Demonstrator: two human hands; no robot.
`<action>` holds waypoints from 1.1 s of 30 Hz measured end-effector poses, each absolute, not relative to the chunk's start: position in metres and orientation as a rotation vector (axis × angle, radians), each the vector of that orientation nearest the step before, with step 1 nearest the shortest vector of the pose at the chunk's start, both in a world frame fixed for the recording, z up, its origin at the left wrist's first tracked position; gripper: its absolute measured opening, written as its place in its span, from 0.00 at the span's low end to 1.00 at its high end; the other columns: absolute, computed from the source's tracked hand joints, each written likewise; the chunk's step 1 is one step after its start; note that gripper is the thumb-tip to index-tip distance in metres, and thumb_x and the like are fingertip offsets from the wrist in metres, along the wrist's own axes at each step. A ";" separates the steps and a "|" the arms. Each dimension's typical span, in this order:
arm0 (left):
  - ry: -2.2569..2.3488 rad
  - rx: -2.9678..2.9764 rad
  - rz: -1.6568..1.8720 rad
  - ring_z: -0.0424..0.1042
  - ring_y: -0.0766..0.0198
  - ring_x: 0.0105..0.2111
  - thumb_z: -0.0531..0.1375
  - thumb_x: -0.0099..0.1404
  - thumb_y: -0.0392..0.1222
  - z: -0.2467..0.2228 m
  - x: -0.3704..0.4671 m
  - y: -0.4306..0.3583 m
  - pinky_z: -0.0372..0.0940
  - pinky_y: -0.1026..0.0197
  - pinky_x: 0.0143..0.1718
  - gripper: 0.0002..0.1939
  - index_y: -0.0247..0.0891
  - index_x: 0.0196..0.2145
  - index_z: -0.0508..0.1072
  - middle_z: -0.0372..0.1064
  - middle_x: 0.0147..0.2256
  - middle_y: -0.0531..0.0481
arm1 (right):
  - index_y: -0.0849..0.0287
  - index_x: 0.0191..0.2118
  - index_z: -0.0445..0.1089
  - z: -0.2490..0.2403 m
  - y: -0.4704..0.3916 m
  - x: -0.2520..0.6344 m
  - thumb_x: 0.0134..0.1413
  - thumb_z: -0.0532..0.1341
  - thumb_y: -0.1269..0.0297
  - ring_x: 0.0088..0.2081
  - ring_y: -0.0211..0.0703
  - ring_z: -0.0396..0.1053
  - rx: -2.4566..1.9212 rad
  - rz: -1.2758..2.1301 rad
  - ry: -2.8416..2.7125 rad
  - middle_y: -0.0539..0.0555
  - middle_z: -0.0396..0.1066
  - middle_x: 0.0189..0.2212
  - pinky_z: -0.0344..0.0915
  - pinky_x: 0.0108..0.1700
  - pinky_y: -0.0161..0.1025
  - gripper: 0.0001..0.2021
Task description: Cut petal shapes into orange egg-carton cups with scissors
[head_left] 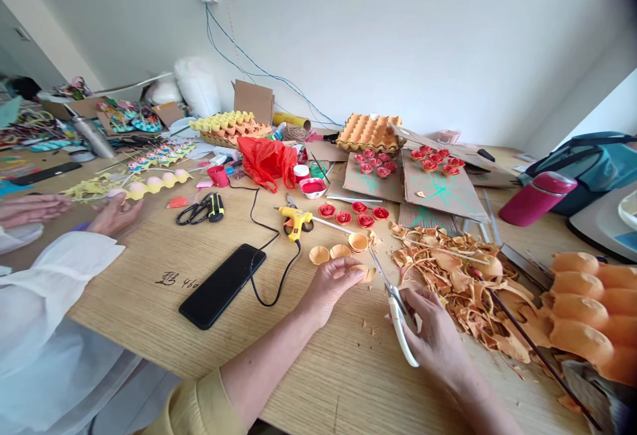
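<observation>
Between the thumb and fingers of my left hand (pixel 331 287) is a small orange egg-carton cup (pixel 369 274). My right hand (pixel 432 329) grips white-handled scissors (pixel 398 319), their blades parted and pointing away beside that cup. Just beyond my left hand, cut orange cups (pixel 340 251) stand in a row on the table. Behind them lie several red paper roses (pixel 343 217). A heap of orange carton scraps (pixel 462 282) spreads to the right of the scissors, and tiny offcuts lie under my hands.
A yellow glue gun (pixel 297 220), its black cord and a black phone (pixel 222 286) lie left of my hands. Cardboard with roses (pixel 440 183) is behind. An orange egg tray (pixel 592 309) and pink bottle (pixel 537 197) stand right. Another person's hands (pixel 114 215) hold a yellow carton strip at left.
</observation>
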State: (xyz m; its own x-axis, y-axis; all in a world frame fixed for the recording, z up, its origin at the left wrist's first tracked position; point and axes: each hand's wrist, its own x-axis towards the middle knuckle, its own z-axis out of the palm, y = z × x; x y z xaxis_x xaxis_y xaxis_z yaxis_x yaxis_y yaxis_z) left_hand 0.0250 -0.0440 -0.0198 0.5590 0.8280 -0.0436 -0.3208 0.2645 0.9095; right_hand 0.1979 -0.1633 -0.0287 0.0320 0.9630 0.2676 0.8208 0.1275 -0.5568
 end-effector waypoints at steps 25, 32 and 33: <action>0.562 1.085 0.811 0.63 0.70 0.28 0.72 0.52 0.46 -0.011 0.025 -0.046 0.55 0.64 0.32 0.12 0.36 0.29 0.77 0.71 0.26 0.54 | 0.55 0.38 0.66 -0.020 -0.166 0.194 0.60 0.59 0.59 0.36 0.50 0.70 -1.861 -0.275 -1.928 0.52 0.71 0.32 0.54 0.54 0.54 0.06; 0.535 0.992 0.738 0.59 0.71 0.26 0.73 0.50 0.48 -0.018 0.025 -0.047 0.51 0.64 0.29 0.15 0.35 0.29 0.78 0.70 0.27 0.53 | 0.54 0.37 0.63 -0.018 -0.166 0.190 0.60 0.59 0.61 0.36 0.49 0.69 -1.803 -0.204 -1.913 0.52 0.71 0.33 0.54 0.54 0.54 0.05; 0.528 0.987 0.724 0.58 0.71 0.26 0.73 0.50 0.47 -0.019 0.025 -0.047 0.50 0.64 0.29 0.15 0.35 0.29 0.78 0.70 0.26 0.53 | 0.54 0.37 0.63 -0.018 -0.166 0.190 0.60 0.59 0.61 0.36 0.49 0.69 -1.799 -0.198 -1.913 0.52 0.71 0.33 0.54 0.55 0.54 0.05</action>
State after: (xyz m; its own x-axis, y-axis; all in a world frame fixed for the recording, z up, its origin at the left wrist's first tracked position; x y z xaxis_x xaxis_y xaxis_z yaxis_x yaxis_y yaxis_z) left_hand 0.0252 -0.0475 -0.0186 0.6543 0.7523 -0.0774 -0.3035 0.3550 0.8842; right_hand 0.1896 -0.1662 -0.0182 0.0008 0.8931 0.4498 0.9663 0.1152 -0.2304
